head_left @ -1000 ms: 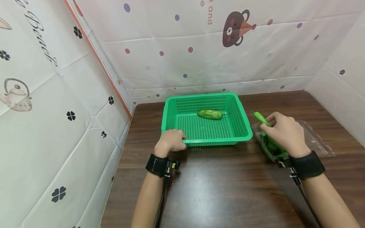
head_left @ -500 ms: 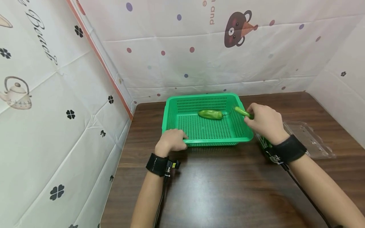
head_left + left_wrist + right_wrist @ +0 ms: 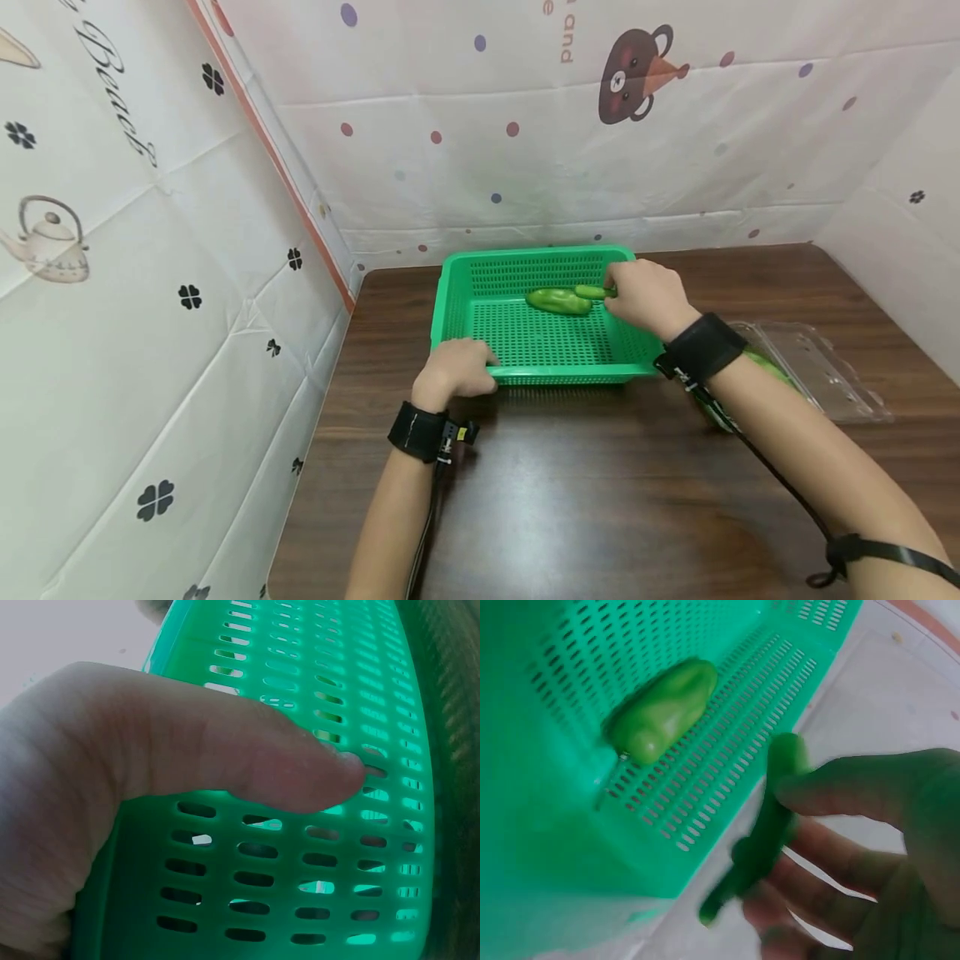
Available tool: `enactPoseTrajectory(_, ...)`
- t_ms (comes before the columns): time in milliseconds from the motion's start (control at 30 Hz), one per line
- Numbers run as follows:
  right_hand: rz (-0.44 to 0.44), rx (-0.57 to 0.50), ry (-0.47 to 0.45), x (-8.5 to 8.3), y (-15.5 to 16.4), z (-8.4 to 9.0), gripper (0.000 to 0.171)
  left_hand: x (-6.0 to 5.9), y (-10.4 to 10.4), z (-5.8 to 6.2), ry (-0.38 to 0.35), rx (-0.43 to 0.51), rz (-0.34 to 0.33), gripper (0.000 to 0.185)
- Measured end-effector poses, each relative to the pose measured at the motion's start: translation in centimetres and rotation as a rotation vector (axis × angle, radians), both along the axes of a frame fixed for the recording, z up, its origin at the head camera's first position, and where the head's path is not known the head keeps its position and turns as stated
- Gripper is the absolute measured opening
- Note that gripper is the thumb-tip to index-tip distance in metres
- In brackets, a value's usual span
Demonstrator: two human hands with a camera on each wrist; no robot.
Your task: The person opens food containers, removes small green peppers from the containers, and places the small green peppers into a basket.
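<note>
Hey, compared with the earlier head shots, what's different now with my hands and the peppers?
Your right hand moved left, from above the clear plastic container to over the green basket, carrying the slim pepper it already held. Nothing was newly grasped or let go. Unchanged: your left hand on the basket's near rim, and the larger pepper lying inside.

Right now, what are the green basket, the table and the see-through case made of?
Green basket: seems smooth, slightly shiny plastic; its walls have neat rows of slots.
Table: looks like polished dark wood, with streaky grain and bright glare, but could be a wood-look covering.
See-through case: probably thin, glossy plastic; brown shows through it.
</note>
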State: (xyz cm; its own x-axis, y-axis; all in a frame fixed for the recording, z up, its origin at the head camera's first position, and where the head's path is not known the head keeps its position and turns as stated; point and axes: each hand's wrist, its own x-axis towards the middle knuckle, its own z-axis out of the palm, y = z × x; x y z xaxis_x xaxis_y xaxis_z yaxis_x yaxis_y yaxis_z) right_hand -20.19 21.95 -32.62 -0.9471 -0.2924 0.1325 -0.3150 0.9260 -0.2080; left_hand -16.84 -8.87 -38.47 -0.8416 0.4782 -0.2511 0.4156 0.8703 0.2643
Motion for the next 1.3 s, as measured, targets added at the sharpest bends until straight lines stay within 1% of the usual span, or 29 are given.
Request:
enactPoseTrajectory(133,0.026,0.013,-0.012,-0.7,-1.2,0.0,0.023,0.0,0.2,0.1,0.003,0.001,0.001,0.05)
enactPoseTrajectory(233,0.045,0.029,-0.011,-1.2,-2.2,0.0,0.018,0.0,0.1,0.0,0.002,0.003,0.01,0.051)
enactPoseTrajectory(333,0.052,0.042,0.0,-1.8,-2.9,-0.2,0.008,0.0,0.1,0.0,0.001,0.007,0.014,0.051)
enactPoseTrajectory(367,0.053,0.044,0.007,-2.0,-3.0,-0.3,0.012,0.0,0.1,-0.1,0.003,0.008,0.013,0.051)
enactPoseTrajectory(467,0.068,0.04,0.015,-2.4,-3.4,-0.5,0.036,0.0,0.0,-0.1,0.002,0.009,0.0,0.051)
enactPoseTrajectory(533,0.084,0.034,0.007,-2.7,-3.6,-0.6,0.044,0.0,0.0,-0.1,-0.005,0.007,-0.003,0.05)
enactPoseTrajectory(600,0.096,0.024,-0.017,-3.0,-3.9,-0.7,0.043,0.0,-0.1,-0.1,-0.006,0.005,0.004,0.05)
enactPoseTrajectory(633,0.097,0.018,-0.028,-3.2,-4.0,-0.7,0.04,0.0,-0.1,-0.1,-0.005,0.003,0.007,0.05)
enactPoseTrajectory(733,0.086,0.003,-0.072,-3.8,-4.2,-0.9,0.021,0.0,-0.2,-0.1,-0.002,0.005,0.015,0.05)
enactPoseTrajectory(800,0.08,0.002,-0.11,-4.2,-4.3,-1.3,0.02,0.0,-0.1,-0.3,-0.003,0.003,0.011,0.05)
enactPoseTrajectory(833,0.077,0.003,-0.124,-4.4,-4.3,-1.6,0.022,0.0,-0.1,-0.3,-0.004,0.0,0.007,0.05)
enactPoseTrajectory(933,0.083,0.016,-0.154,-4.9,-4.3,-2.7,0.043,0.0,0.0,-0.4,-0.009,-0.004,-0.004,0.051)
enactPoseTrajectory(1033,0.087,0.018,-0.168,-5.4,-4.2,-3.5,0.048,0.0,0.1,-0.4,-0.003,-0.005,-0.002,0.051)
enactPoseTrajectory(1167,0.07,0.014,-0.2,-5.7,-4.0,-4.4,0.042,0.0,0.2,-0.2,0.009,-0.014,0.003,0.05)
enactPoseTrajectory(1200,0.063,0.01,-0.204,-5.8,-3.9,-4.5,0.038,-0.1,0.2,-0.2,0.011,-0.017,0.004,0.05)
enactPoseTrajectory(1300,0.049,0.003,-0.228,-5.9,-3.7,-5.0,0.02,-0.1,0.1,-0.1,0.008,-0.019,0.007,0.049)
